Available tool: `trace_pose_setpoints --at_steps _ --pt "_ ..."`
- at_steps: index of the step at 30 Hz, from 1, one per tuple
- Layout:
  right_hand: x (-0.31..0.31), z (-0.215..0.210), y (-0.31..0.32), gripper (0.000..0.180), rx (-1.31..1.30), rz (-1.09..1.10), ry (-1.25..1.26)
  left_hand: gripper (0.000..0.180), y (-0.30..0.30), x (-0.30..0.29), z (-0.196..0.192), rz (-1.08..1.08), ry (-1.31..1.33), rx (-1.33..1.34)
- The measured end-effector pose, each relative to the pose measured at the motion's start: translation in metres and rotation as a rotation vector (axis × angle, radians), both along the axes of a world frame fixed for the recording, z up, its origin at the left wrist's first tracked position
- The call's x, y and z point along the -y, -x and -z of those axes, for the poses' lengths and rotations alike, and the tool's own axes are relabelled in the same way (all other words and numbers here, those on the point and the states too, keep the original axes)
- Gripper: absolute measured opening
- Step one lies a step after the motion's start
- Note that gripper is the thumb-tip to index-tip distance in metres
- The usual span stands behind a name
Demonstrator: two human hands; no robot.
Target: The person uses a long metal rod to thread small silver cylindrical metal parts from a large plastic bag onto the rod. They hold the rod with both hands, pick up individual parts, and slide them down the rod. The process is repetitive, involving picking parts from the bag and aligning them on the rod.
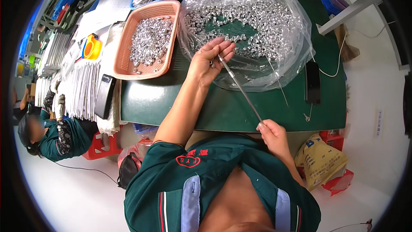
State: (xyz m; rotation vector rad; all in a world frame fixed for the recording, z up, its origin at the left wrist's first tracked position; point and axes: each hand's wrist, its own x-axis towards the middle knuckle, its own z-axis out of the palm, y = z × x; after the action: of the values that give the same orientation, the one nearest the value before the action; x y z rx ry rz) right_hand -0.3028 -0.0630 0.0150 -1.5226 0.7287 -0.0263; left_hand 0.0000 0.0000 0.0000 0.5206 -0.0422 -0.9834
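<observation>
From where I stand, the person's left arm reaches up and forward over the table (171,107), the bare forearm slanting away from the body and the elbow bent near the table's edge. The left hand (212,60) is turned palm up, its fingers nearly straight and side by side, the thumb laid in across them. The upper end of a slim metal rod (246,96) meets these fingers; I cannot tell whether thumb and fingers are clamped on it or merely steady it. Something small and shiny shows in the palm, too small to make out.

The right arm is tucked in closer, its forearm rising from the lower right toward the body's middle. The right hand (272,134) is closed on the rod's lower end, thumb on top and fingers curled beneath, just past the table's near edge. So the rod slopes between the two hands, high at the left one and low at the right. A silvery sleeve (231,74) sits around it, just below the left hand.

Right beyond the left fingers spreads a clear plastic bag (296,56), full of small metal pieces (274,15). Left of that hand stands a peach basket (121,58) with more of the same kind. To the right of the grip, well apart, lies a black phone (313,81).
</observation>
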Motion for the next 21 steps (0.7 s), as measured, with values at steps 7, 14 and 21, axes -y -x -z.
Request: trace_pose_setpoints --at_steps 7,14,21 --pt "0.012 -0.017 -0.003 0.022 0.129 0.043 -0.840 0.039 -0.006 0.000 0.008 0.117 0.277 -0.101" --pt "-0.007 0.009 -0.009 0.021 0.191 -0.001 0.369 0.033 0.001 0.003 0.006 -0.078 -0.132 0.129" --pt "0.010 -0.012 -0.009 0.024 0.146 0.031 -1.016 0.034 -0.012 -0.004 0.008 0.092 0.111 -0.015"
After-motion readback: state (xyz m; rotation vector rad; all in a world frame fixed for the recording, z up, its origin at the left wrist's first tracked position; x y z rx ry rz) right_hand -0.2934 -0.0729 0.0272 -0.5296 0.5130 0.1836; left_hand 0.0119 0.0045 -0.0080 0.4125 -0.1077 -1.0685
